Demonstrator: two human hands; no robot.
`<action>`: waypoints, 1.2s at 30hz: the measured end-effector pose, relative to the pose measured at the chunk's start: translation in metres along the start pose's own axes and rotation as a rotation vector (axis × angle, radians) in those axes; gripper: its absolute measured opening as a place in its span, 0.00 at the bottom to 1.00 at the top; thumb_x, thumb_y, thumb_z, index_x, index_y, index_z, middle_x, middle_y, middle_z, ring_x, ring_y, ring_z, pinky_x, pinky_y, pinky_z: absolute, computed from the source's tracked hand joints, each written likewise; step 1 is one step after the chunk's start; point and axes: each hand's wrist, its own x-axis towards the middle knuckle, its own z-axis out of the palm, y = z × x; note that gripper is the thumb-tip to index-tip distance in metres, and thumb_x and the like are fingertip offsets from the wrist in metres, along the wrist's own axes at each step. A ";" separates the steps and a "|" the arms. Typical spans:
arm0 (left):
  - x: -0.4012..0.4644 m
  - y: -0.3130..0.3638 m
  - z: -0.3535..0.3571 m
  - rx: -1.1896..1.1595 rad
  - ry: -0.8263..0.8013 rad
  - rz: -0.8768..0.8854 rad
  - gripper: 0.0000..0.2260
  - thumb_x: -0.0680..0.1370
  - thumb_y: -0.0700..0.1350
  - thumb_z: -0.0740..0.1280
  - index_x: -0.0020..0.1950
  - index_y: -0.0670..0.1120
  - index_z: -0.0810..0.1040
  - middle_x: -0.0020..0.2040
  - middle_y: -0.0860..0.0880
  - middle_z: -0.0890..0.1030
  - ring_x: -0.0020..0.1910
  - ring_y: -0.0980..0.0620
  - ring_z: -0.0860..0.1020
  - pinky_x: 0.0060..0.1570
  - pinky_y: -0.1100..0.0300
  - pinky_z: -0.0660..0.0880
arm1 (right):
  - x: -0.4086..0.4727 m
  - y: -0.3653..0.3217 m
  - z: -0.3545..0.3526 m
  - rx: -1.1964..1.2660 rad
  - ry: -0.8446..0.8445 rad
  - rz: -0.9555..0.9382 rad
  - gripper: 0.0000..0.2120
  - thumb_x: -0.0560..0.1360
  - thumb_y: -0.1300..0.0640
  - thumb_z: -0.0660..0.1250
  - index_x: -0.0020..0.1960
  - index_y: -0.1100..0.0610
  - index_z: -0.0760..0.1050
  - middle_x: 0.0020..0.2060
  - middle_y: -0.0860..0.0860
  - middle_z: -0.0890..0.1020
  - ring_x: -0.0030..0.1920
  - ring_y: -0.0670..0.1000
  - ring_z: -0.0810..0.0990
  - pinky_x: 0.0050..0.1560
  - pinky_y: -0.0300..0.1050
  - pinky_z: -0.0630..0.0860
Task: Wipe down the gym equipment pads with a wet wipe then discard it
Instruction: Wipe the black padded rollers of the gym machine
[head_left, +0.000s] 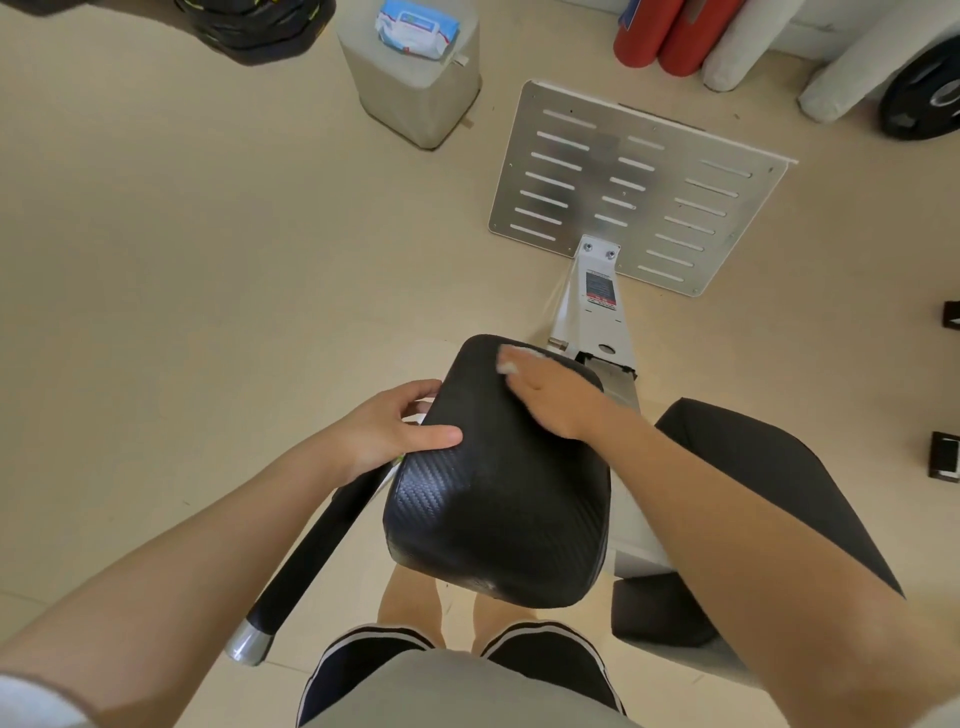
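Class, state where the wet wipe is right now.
In the head view, the wet wipe lies under the right hand, at the far edge of the black pad.

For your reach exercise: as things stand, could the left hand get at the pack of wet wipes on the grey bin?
Probably not without stepping forward. The left hand grips the black pad's left edge, while the wipes pack lies on the grey bin far across open floor. Nothing blocks the way; it just looks beyond arm's reach.
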 end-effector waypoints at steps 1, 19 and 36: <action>0.000 0.000 -0.001 0.019 0.002 0.003 0.29 0.67 0.53 0.74 0.66 0.53 0.70 0.62 0.53 0.75 0.61 0.54 0.73 0.58 0.57 0.73 | -0.003 0.019 -0.005 -0.024 0.023 0.099 0.19 0.83 0.56 0.48 0.70 0.60 0.64 0.70 0.56 0.67 0.69 0.54 0.64 0.66 0.39 0.57; -0.001 0.008 -0.001 0.050 -0.024 -0.041 0.29 0.68 0.54 0.71 0.69 0.55 0.68 0.63 0.53 0.75 0.63 0.52 0.72 0.65 0.50 0.69 | -0.050 0.049 -0.015 0.190 0.084 0.176 0.18 0.83 0.57 0.48 0.71 0.61 0.61 0.66 0.56 0.69 0.67 0.54 0.65 0.59 0.34 0.58; -0.001 0.004 0.000 -0.035 -0.069 -0.042 0.42 0.52 0.65 0.76 0.64 0.60 0.71 0.59 0.53 0.79 0.57 0.54 0.78 0.58 0.58 0.73 | -0.037 0.053 -0.009 0.126 0.144 0.191 0.13 0.82 0.58 0.49 0.61 0.60 0.67 0.57 0.57 0.74 0.59 0.58 0.72 0.64 0.53 0.66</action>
